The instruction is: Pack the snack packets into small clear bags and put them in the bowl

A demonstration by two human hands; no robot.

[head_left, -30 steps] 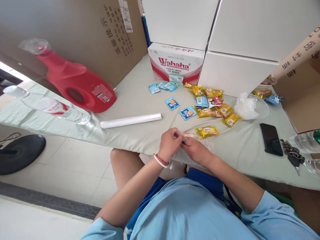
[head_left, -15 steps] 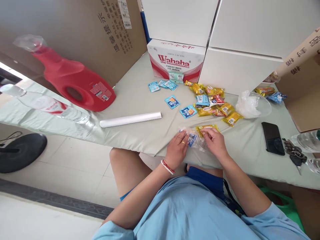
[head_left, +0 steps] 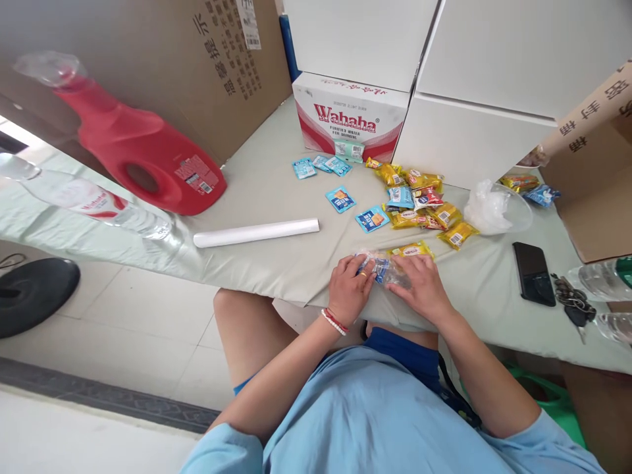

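Both hands (head_left: 348, 288) (head_left: 421, 287) press a crinkly clear snack bag (head_left: 384, 268) flat on cloth

Worktop (head_left: 276, 191): pale green cloth cover, evenly daylit. Floor (head_left: 148, 329): light glossy tiles, dark border strip (head_left: 99, 398) along one edge. Rear: stacked white boxes (head_left: 494, 59), a tall brown carton (head_left: 162, 59) leaning on the left. Black round base (head_left: 29, 296) on the floor.

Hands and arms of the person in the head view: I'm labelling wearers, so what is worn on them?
The left hand has a gold-coloured ring on one finger and a bracelet of red and white bands at the wrist. The right hand shows no jewellery. Both forearms are bare; light blue short sleeves cover the upper arms.
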